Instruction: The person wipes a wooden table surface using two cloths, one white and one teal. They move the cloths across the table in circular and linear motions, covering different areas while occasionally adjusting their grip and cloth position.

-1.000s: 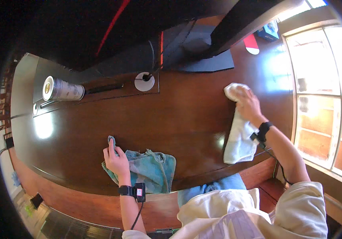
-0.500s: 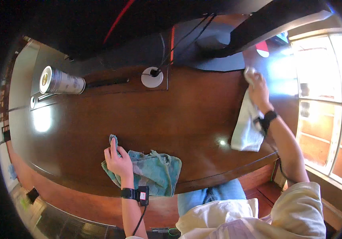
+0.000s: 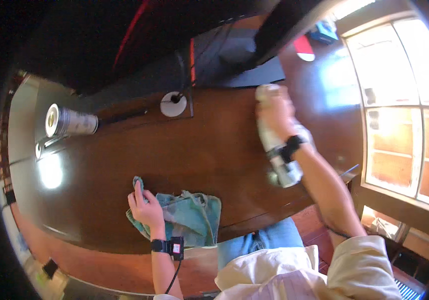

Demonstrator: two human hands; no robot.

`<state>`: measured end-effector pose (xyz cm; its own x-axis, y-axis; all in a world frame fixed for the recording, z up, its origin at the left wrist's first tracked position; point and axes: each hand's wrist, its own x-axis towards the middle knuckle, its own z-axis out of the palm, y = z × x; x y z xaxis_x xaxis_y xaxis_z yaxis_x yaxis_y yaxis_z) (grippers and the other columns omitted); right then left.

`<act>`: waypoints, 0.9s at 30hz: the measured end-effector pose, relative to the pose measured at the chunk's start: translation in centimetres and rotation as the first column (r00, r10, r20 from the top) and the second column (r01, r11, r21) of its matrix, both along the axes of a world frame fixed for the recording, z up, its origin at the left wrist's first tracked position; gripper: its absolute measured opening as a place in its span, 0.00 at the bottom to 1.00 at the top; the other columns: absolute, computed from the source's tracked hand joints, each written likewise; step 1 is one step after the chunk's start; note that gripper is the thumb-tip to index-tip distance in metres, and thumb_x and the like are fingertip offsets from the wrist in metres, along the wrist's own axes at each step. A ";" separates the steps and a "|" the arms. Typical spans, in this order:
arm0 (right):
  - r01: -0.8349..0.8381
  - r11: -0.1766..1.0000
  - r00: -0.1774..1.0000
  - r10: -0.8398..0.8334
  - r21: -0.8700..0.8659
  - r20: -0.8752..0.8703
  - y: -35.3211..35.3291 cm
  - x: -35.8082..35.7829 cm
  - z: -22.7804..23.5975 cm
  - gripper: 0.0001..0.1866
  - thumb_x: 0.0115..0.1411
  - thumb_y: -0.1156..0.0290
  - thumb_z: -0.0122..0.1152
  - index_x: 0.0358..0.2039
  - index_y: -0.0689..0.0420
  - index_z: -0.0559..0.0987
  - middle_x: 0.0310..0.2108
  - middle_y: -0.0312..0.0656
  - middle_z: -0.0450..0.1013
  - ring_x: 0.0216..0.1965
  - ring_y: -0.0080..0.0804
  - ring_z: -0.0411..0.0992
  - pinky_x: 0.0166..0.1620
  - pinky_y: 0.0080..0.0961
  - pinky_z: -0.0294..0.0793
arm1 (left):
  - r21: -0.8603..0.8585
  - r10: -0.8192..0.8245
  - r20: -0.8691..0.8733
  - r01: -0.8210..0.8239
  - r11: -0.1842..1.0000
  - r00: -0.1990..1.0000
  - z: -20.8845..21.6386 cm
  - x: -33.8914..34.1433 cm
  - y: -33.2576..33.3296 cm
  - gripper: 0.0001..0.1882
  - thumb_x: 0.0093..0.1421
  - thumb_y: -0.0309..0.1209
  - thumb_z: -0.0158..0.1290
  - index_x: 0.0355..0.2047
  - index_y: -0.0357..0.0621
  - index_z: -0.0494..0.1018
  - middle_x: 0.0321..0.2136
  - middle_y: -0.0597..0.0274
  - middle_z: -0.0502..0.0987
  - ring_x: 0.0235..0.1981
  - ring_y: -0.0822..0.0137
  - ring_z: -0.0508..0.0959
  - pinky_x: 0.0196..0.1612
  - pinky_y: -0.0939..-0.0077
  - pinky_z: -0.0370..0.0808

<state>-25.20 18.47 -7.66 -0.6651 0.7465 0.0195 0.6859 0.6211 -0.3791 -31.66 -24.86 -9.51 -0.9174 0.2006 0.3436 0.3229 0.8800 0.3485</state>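
Note:
My right hand [image 3: 277, 112] is closed on a white cloth [image 3: 287, 170] at the right part of the dark brown wooden table [image 3: 209, 150]. The hand is blurred, and the cloth trails under it and the wrist toward the near edge. Near the front edge, my left hand [image 3: 147, 207] pinches a bunched corner of a teal patterned cloth [image 3: 194, 215]. The rest of that cloth lies spread to the right of the hand, its lower part at the table's edge. Each wrist wears a black strap with a small device.
A tin can [image 3: 74, 121] lies on its side at the far left. A white round cable cover [image 3: 173, 104] with a black plug sits in the tabletop. A dark monitor stand [image 3: 244, 62] rises at the back, near a red and white object [image 3: 304, 48]. A window [image 3: 397, 107] borders the right side.
My right hand has moved left across the table, dragging the white cloth along. My left hand stays on the teal cloth. The whole view has shifted slightly.

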 end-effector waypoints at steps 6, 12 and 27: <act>-0.613 0.789 0.786 0.614 -0.045 0.074 -12.9 -3.2 1.4 0.26 0.55 0.68 0.59 0.56 0.37 0.75 0.59 0.45 0.64 0.58 0.47 0.66 0.55 0.47 0.72 | -0.021 -0.002 0.039 0.003 1.000 0.999 0.5 0.0 0.0 0.17 0.59 0.21 0.53 0.48 0.48 0.79 0.34 0.56 0.75 0.34 0.53 0.77 0.35 0.60 0.76; 0.010 0.990 0.972 -0.042 0.137 0.231 6.1 7.9 2.0 0.23 0.57 0.74 0.57 0.56 0.50 0.76 0.48 0.50 0.73 0.49 0.47 0.74 0.50 0.43 0.76 | 0.000 -0.035 0.020 0.035 0.999 0.999 0.5 0.0 0.0 0.17 0.59 0.20 0.53 0.48 0.47 0.79 0.34 0.55 0.75 0.34 0.52 0.78 0.35 0.61 0.76; -0.631 0.774 0.776 0.629 -0.047 -0.048 -22.3 3.3 2.3 0.26 0.55 0.70 0.56 0.56 0.56 0.75 0.50 0.50 0.69 0.52 0.48 0.66 0.50 0.45 0.72 | -0.005 -0.057 -0.044 0.057 0.998 0.997 0.7 -0.1 0.2 0.17 0.57 0.21 0.54 0.47 0.49 0.79 0.31 0.59 0.74 0.31 0.55 0.77 0.33 0.61 0.75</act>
<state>-21.92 -3.85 -5.32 -0.9869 0.1608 0.0161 0.1373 0.8871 -0.4407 -31.79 -24.69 -8.83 -0.8885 0.2534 0.3826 0.3873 0.8611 0.3293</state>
